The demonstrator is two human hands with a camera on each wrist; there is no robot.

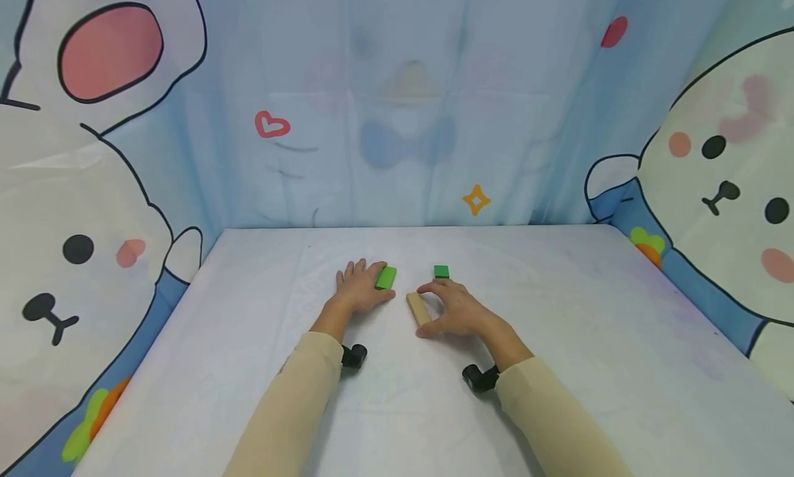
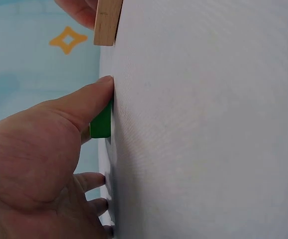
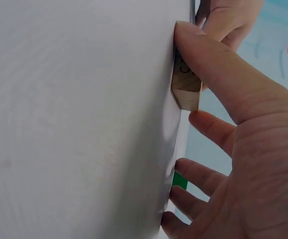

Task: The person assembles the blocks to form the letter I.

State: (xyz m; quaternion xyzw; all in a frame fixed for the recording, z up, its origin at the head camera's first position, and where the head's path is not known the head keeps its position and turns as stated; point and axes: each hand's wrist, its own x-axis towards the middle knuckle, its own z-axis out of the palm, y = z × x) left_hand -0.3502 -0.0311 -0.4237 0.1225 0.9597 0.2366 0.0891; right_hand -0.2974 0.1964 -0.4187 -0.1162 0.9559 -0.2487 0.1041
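Observation:
A light green block (image 1: 386, 278) lies on the white table between the thumb and index finger of my left hand (image 1: 360, 287), which pinches it; the other fingers spread on the cloth. In the left wrist view the thumb partly hides the green block (image 2: 101, 124). My right hand (image 1: 455, 310) holds an oblong plain wooden block (image 1: 418, 309) by its two ends, thumb at the near end and index finger at the far one. Dark marks show on the side of that wooden block (image 3: 186, 74) in the right wrist view.
A darker green block (image 1: 441, 271) stands just beyond the right hand's fingers. White cloth covers the table (image 1: 558, 291). A blue patterned curtain (image 1: 403, 160) hangs behind the table's back edge, with cartoon-printed cloth at both sides.

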